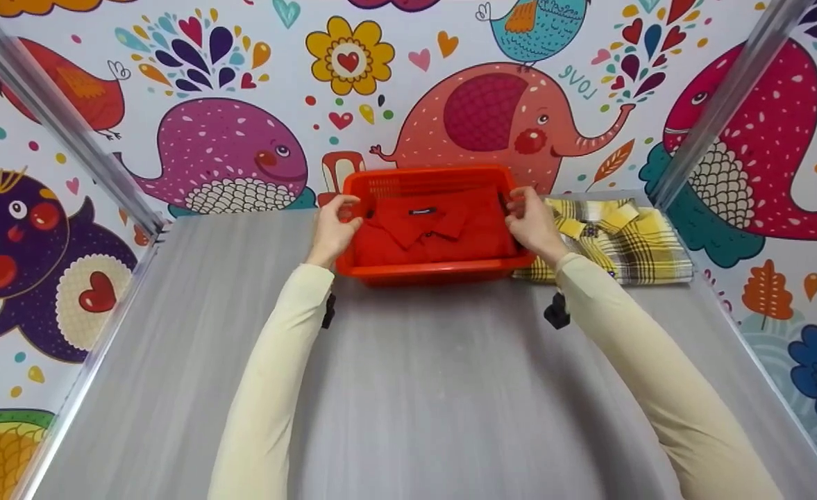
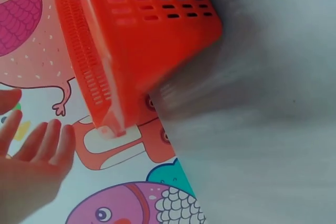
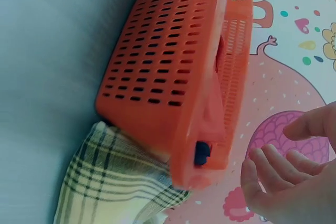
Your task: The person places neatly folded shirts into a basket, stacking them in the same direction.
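Observation:
A red plastic basket (image 1: 436, 269) with slotted sides stands at the back of the table. Inside it lies a folded red collared shirt (image 1: 477, 243), its dark neck label showing. My left hand (image 1: 334, 228) is at the basket's left end, fingers relaxed; the left wrist view has this hand (image 2: 39, 166) apart from the rim. At the opposite end is my right hand (image 1: 534, 226), loosely bent and holding nothing. In the right wrist view, a gap separates the hand (image 3: 294, 177) from the basket (image 3: 152, 51), where a small dark piece (image 3: 202, 153) shows inside the near end.
A folded yellow plaid shirt (image 1: 647, 253) lies on the grey table (image 1: 422, 389), right up against the basket's right side. Behind the table rises a wall (image 1: 352, 132) printed with cartoon animals. Metal posts (image 1: 68, 125) frame the corners.

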Demonstrator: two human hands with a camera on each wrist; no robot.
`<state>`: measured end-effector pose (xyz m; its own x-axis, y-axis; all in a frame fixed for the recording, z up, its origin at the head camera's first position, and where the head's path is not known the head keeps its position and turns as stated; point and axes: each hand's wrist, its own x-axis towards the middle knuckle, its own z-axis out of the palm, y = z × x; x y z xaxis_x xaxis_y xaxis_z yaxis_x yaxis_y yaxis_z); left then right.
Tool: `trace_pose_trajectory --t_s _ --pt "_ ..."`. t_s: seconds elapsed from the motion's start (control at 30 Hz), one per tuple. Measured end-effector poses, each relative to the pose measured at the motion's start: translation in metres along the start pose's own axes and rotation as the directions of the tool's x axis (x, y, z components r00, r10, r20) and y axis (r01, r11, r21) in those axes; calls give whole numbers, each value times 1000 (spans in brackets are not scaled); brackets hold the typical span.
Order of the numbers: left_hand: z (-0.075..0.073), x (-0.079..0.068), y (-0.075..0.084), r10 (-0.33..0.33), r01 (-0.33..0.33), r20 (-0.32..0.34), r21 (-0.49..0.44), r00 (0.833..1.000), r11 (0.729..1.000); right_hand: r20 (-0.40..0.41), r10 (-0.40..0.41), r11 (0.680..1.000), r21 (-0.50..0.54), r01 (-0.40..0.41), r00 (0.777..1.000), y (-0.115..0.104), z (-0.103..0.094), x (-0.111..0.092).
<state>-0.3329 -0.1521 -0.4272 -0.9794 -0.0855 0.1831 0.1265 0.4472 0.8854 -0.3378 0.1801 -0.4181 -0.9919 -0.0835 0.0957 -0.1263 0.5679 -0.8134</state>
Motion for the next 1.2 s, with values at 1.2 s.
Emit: trace_pose_trajectory --t_s 1.2 --pt "-29 -25 -50 15 -13 -74 36 997 999 -63 134 989 -61 -138 989 85 -46 -35"
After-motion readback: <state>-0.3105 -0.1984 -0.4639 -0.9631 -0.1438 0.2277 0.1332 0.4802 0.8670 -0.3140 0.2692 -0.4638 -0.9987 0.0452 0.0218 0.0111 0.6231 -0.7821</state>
